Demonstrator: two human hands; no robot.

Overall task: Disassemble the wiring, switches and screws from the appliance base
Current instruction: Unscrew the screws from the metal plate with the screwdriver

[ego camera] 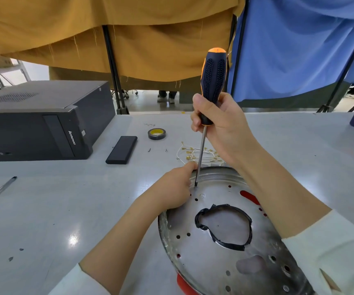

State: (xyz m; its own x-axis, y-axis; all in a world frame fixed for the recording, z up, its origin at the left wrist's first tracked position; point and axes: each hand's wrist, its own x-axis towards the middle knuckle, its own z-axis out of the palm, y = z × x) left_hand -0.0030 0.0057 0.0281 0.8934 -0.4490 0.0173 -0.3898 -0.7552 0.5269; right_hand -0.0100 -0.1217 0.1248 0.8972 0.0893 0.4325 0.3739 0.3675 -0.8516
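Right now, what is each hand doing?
Left hand: rests on the appliance base, grip unclear.
Right hand: holds the screwdriver.

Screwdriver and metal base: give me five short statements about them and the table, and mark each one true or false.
1. The right hand holds the screwdriver by its handle. True.
2. The screwdriver tip is on the metal base near its far rim. True.
3. The left hand is lifting the roll of tape. False: the tape lies on the table beyond the base; the left hand rests on the base by the tip.
4. The loose wires lie inside the base's taped hole. False: they lie on the table behind the base.
5. A dark computer case stands at the far left. True.
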